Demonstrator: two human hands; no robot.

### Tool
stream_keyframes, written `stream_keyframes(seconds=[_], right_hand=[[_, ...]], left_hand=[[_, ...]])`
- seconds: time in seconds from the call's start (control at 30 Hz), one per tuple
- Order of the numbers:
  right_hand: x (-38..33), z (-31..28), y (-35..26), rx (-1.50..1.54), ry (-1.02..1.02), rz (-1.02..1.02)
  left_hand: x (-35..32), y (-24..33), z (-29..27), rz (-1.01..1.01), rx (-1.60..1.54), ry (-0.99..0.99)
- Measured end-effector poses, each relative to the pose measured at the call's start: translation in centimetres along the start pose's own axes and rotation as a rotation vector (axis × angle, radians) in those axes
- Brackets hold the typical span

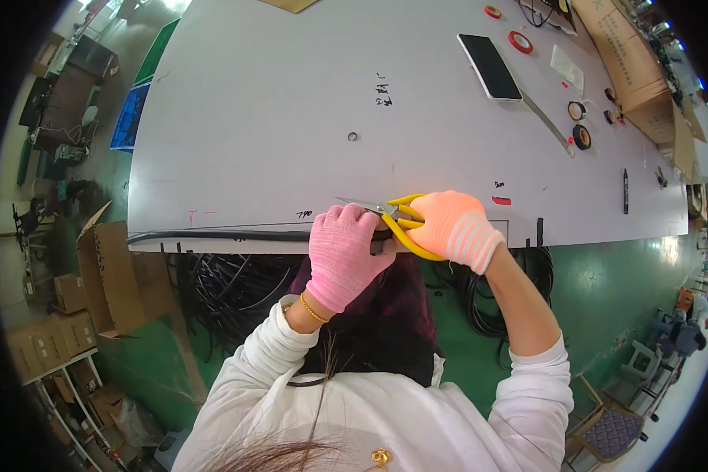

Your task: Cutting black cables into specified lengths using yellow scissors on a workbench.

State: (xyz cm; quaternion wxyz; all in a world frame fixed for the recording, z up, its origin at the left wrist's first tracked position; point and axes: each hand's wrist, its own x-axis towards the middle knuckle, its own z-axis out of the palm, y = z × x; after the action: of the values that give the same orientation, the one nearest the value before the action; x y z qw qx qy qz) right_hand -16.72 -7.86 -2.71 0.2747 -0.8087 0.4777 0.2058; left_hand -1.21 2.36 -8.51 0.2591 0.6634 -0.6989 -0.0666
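A black cable (236, 235) lies along the near edge of the grey table, its left stretch flat on the surface. My left hand (342, 256), in a pink knit glove, is closed round the cable towards its right end. In my right hand (452, 228), gloved in orange, is a pair of scissors (407, 226) with yellow handles. Their blades point left, just beyond my left fingers, and look slightly parted. Part of the cable between the two hands is hidden by the gloves and handles.
A phone (490, 68), a red tape roll (520, 42), a black tape roll (581, 137) and a marker pen (626, 191) lie on the table's right side. A large carton (629, 63) stands behind them. Coiled black cables (236, 295) hang below the near edge.
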Motion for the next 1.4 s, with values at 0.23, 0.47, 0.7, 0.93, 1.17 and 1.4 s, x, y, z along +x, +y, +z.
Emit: stream_keyframes(seconds=[0.23,0.47,0.7,0.93,1.17,1.4], right_hand=[[-3.2,2.9,2.1,0.304,0.336,-0.185],[-12.1,10.8,0.3,1.532,0.352,-0.185],[-14.0,18.1,-2.0,1.441,0.189,-0.211],[-12.5,18.7,-3.1,1.429,0.261,-0.276],[-12.4,18.5,-3.3,1.437,0.212,-0.269],[-12.8,18.4,-3.9,1.493,0.171,-0.131]], left_hand=[[1.2,0.1,-2.4,0.011,-0.141,-0.295],[2.5,0.5,-6.1,-0.212,-0.535,-0.67],[3.0,3.3,-6.6,-0.295,-0.671,-0.737],[2.1,3.9,-7.4,-0.331,-0.715,-0.749],[1.9,4.0,-7.3,-0.314,-0.725,-0.73],[1.9,3.9,-7.0,-0.288,-0.725,-0.701]])
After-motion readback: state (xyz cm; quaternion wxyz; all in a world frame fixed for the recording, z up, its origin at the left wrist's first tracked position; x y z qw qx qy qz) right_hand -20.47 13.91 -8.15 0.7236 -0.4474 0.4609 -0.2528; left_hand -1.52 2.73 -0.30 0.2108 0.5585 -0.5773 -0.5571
